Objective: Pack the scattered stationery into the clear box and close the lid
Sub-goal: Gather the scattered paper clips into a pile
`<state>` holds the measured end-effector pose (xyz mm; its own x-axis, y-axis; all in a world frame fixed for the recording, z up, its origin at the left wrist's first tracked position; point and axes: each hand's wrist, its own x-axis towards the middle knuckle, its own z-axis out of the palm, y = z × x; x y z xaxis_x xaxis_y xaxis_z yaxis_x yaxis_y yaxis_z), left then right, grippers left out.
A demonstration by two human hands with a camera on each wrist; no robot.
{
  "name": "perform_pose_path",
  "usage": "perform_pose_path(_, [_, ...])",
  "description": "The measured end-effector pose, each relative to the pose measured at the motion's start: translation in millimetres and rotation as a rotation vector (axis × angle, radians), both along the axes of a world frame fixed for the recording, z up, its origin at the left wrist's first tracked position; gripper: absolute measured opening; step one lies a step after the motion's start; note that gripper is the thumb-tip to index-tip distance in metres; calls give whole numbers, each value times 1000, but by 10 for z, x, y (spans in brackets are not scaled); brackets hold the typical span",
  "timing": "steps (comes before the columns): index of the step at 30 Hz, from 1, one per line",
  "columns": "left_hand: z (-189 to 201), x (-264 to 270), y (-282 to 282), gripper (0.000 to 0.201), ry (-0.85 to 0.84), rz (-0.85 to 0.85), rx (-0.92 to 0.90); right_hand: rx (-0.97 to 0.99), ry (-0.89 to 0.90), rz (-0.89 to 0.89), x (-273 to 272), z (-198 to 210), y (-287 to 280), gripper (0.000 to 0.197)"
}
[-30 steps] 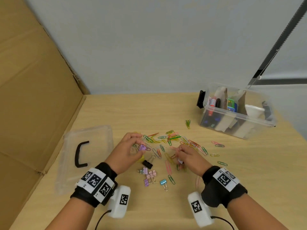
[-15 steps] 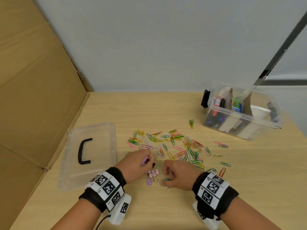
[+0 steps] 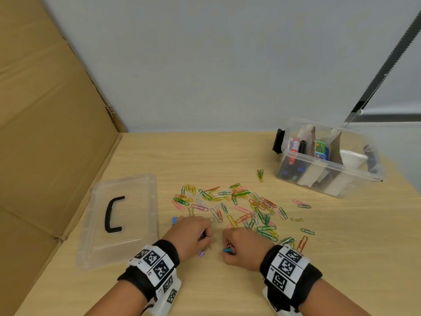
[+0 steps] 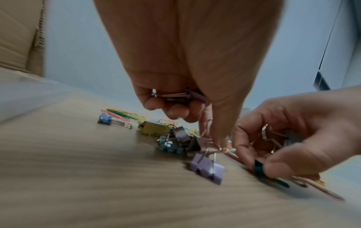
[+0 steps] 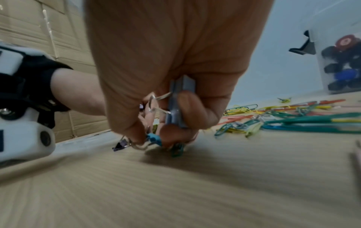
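Fingers of the left hand (image 4: 195, 74) and right hand (image 5: 168, 86) pinch binder clips (image 4: 207, 167). Light, stiff, springy: best taken by their wire handles. Paper clips (image 3: 239, 208) lie scattered at twelve o'clock; clear box (image 3: 328, 176) sits at two.

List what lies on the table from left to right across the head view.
Clear lid with its black handle → left hand → right hand → orange paper clip → clear box holding stationery. The paper clip pile spreads above both hands, so it has no single place.
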<state>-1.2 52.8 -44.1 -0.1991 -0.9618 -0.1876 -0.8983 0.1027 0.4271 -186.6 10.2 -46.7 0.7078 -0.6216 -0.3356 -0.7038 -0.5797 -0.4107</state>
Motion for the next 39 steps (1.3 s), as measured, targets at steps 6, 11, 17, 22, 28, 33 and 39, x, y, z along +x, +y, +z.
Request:
perform_pose_path(6, [76, -58, -83, 14, 178, 110, -37, 81, -171, -68, -205, 56, -82, 9])
perform_pose_path(11, [223, -259, -189, 20, 376, 222, -90, 194, -329, -171, -534, 203, -217, 13])
perform_pose_path(17, [358, -596, -401, 21, 426, 276, -149, 248, -511, -306, -1087, 578, -507, 3])
perform_pose_path(22, [391, -841, -567, 25, 411, 295, -176, -10, -603, -454, -1632, 1133, -972, 15])
perform_pose_path(28, [430, -1105, -649, 22, 396, 324, -168, -168, -661, -785, -2224, 1464, -1899, 13])
perform_pose_path(33, [445, -1201, -621, 20, 412, 341, -154, -192, -311, -784, -2301, 1331, -2613, 26])
perform_pose_path(39, [493, -1188, -532, 22, 416, 356, -149, -152, 152, -636, -2303, 1239, -2741, 36])
